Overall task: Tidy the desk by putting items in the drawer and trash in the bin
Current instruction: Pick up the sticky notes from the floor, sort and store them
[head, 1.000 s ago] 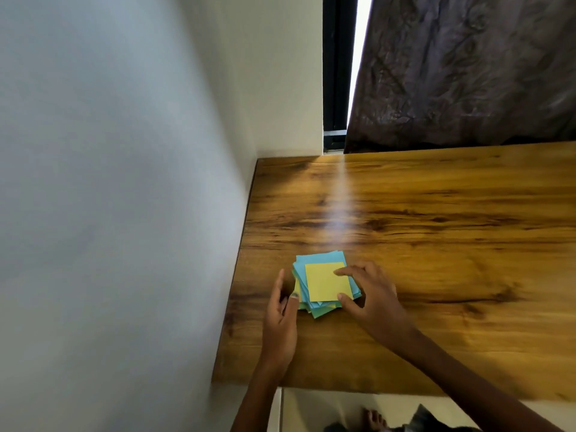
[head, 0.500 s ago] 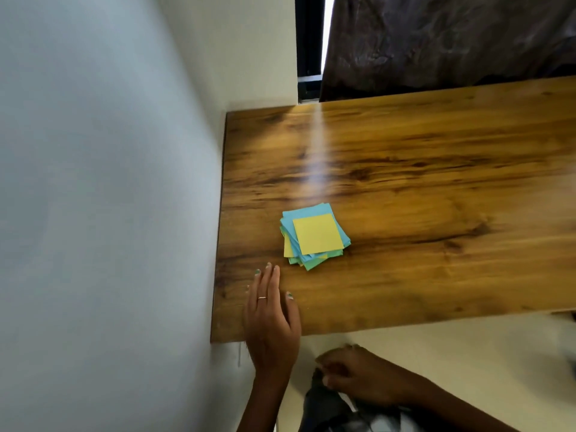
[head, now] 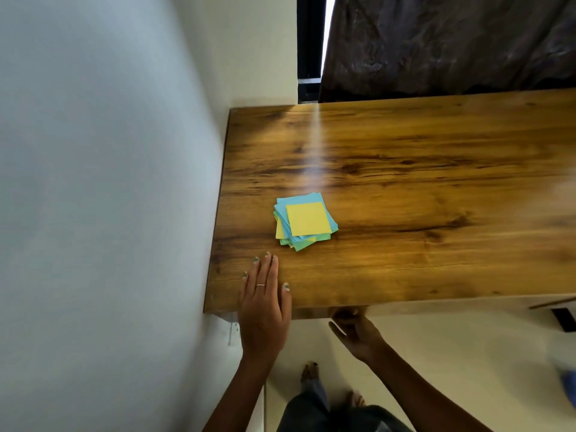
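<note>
Wooden desk [head: 405, 169] is sitting tight in a white corner with a dark curtain [head: 452, 42] hanging behind, and a messy blue-and-yellow stack of notes [head: 304, 224] is lying near its left front. Left hand [head: 265, 310] is resting flat, fingers straight and together, just short of the stack, while the right hand [head: 355, 330] is reaching under the front edge, fingertips hidden so I can't tell if it's gripping anything. My guess is it's going for the drawer: pull straight, keep the left bracing, then slide the notes off in one bunch; nothing else is blocking.
</note>
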{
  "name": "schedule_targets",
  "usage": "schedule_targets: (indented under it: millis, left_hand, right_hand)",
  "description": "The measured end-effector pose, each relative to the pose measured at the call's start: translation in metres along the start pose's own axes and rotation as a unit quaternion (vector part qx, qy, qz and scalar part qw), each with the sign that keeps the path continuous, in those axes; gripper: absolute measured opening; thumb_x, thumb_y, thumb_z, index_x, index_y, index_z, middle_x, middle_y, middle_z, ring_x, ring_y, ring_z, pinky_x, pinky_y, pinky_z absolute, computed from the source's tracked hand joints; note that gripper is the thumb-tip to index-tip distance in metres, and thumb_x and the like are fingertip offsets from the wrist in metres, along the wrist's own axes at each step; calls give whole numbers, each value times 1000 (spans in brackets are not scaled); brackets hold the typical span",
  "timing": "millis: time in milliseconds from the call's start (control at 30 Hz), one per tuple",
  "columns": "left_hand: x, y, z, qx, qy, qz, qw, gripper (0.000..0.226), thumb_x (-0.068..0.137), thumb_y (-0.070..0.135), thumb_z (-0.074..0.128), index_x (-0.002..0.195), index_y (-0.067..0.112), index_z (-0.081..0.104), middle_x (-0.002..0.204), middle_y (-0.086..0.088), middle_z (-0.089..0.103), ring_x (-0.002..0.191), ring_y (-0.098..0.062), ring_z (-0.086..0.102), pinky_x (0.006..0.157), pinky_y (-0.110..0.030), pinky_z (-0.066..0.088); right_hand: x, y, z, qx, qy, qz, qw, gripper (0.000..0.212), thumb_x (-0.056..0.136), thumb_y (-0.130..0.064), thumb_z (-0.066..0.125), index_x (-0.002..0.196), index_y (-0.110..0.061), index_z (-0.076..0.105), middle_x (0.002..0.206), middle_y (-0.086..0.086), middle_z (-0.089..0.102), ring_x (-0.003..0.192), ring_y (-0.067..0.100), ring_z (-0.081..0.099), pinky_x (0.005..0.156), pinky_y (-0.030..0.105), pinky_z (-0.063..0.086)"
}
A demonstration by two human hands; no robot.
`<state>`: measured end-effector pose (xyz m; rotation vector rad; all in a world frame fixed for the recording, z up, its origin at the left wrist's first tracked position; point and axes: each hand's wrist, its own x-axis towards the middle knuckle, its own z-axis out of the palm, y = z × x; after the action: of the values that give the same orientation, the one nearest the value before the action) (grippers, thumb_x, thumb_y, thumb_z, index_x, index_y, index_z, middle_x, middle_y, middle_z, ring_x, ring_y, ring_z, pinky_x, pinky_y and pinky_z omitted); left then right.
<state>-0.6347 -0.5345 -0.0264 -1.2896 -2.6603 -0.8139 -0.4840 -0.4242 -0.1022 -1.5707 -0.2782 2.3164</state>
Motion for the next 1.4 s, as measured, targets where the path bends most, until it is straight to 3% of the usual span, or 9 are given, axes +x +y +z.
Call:
schedule_targets:
  millis: [533,633,700,800,967,1100,1167,1233,1400]
  left_hand:
    - [-46,-7,-9,22,-35,46,998,57,95,43,31,143,13,38,149,-5,38,141,-23,29,115,-41,17]
    - [-51,-1,-8,7,-27,27,999,57,91,36,40,142,11,40,148,-7,40,139,-27,32,113,-44,16]
    - [-54,4,-7,11,-27,21,999,63,84,30,53,142,9,39,148,-9,40,139,-30,32,112,-46,16]
    - [-55,11,-3,16,-39,14,999,77,78,25,69,144,6,35,149,-12,38,139,-32,29,111,-46,16]
    - [-57,10,-6,35,-59,15,998,84,74,22,74,145,7,32,150,-12,35,140,-33,28,112,-47,15]
    - [-57,11,-7,44,-63,11,997,82,76,22,72,146,7,31,151,-12,33,141,-32,26,112,-46,15]
    - [-58,13,-9,41,-68,6,997,81,78,23,70,147,9,29,153,-10,30,143,-31,23,113,-45,13]
    - [-57,14,-9,40,-75,2,996,81,80,24,67,148,10,24,155,-8,26,144,-29,18,114,-44,10]
    - [-58,15,-10,37,-77,-3,996,80,84,25,63,149,12,19,157,-7,20,146,-27,12,116,-43,7]
  right_hand:
    - [-29,33,-43,-64,-12,-4,998,22,84,13,43,79,-8,48,82,12,57,89,21,58,72,32,43]
    - [-53,50,-61,-183,16,6,983,11,88,0,48,95,-5,55,98,15,65,90,27,64,74,35,49]
    - [-82,56,-67,-358,13,-1,934,14,91,-11,49,100,-7,58,104,14,68,87,24,66,75,34,50]
    - [-129,51,-64,-569,-67,-62,817,14,91,-21,53,99,-16,63,106,7,67,86,14,64,73,25,47]
    - [-204,39,-39,-609,-227,-166,741,23,94,-28,52,108,-14,64,100,0,68,85,2,62,70,13,47]
    - [-206,35,-35,-693,-114,-354,617,24,96,-28,47,113,-19,62,105,-7,61,97,5,57,83,20,45]
    - [-197,36,-46,-757,-78,-343,550,28,96,-31,44,107,-14,62,101,1,62,97,17,58,83,31,44]
    - [-193,44,-57,-792,-77,-315,517,34,95,-35,41,93,-9,63,88,8,61,87,25,58,78,36,41]
    - [-200,51,-58,-829,-67,-332,445,38,98,-38,35,97,-9,60,88,7,56,84,21,53,78,32,36]
